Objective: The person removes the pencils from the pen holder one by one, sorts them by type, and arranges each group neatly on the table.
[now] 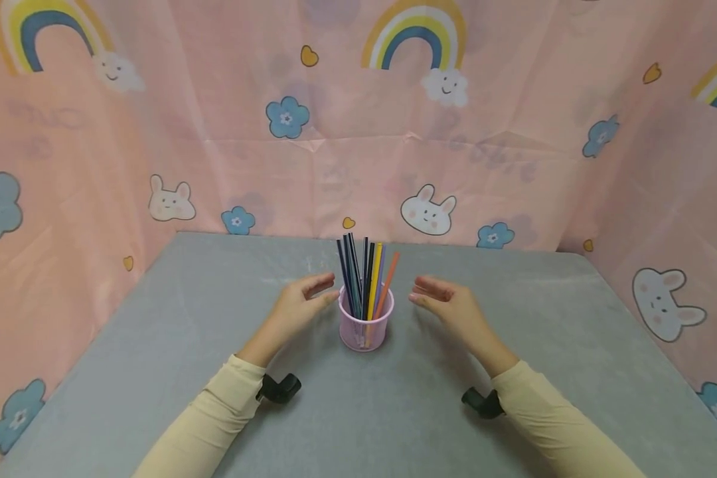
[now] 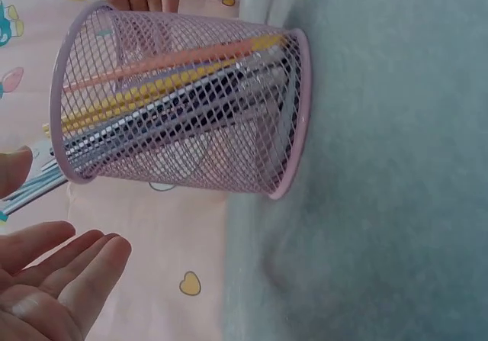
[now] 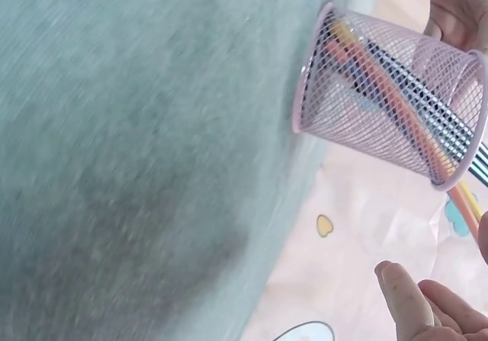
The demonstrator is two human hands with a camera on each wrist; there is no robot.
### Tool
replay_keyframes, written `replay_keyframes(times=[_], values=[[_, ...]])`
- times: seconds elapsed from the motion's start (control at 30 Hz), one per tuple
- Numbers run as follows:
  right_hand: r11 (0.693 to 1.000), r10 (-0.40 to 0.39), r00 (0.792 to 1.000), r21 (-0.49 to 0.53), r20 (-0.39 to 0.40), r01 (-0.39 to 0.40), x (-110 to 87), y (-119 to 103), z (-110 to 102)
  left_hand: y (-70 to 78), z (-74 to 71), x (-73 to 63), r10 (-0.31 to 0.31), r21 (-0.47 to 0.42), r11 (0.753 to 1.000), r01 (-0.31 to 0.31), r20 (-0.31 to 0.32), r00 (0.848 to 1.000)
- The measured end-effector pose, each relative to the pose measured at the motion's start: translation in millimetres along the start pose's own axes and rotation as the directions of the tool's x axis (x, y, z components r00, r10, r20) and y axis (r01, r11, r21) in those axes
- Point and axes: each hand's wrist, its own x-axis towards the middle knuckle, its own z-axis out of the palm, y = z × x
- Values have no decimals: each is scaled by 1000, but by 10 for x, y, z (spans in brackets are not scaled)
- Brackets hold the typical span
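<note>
A pink mesh pencil cup [image 1: 363, 335] stands upright on the grey table, holding several pencils [image 1: 358, 272]: dark ones, a yellow, a purple and an orange one, leaning in different directions. To its left, my left hand [image 1: 295, 302] hovers with relaxed fingers, thumb tip close to the rim. On the other side my right hand [image 1: 451, 305] is held the same way, a little farther from the cup. Through the mesh [image 2: 183, 104] in the left wrist view, the lower ends of the pencils show. Both hands hold nothing.
The grey table [image 1: 155, 345] reaches back to a pink cloth backdrop [image 1: 346, 166] printed with rainbows, rabbits and flowers, which also hangs along both sides. A black wrist camera [image 1: 279, 388] sits at the left sleeve and another camera [image 1: 482, 402] at the right.
</note>
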Motion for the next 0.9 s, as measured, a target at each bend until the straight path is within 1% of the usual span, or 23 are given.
replay_keyframes(times=[0.23,0.5,0.63,0.7,0.77,0.9], values=[[999,21,1000,31,10,-22,-15,-44,51,36,49,-23,-18,-53,998,18,-5,1000],[998,38,999,56,17,-39,-23,-71,99,21,96,-56,-53,-105,993,51,-15,998],[994,70,997,77,13,-71,-23,-98,109,19,117,-58,-46,-125,991,44,-14,999],[992,82,997,99,13,-83,-21,-123,118,15,127,-59,-53,-135,990,51,-12,999],[988,89,996,124,15,-90,-15,-142,127,12,137,-61,-53,-138,989,50,-14,999],[985,99,995,140,12,-100,-2,-168,146,7,156,-62,-50,-153,987,46,-24,998]])
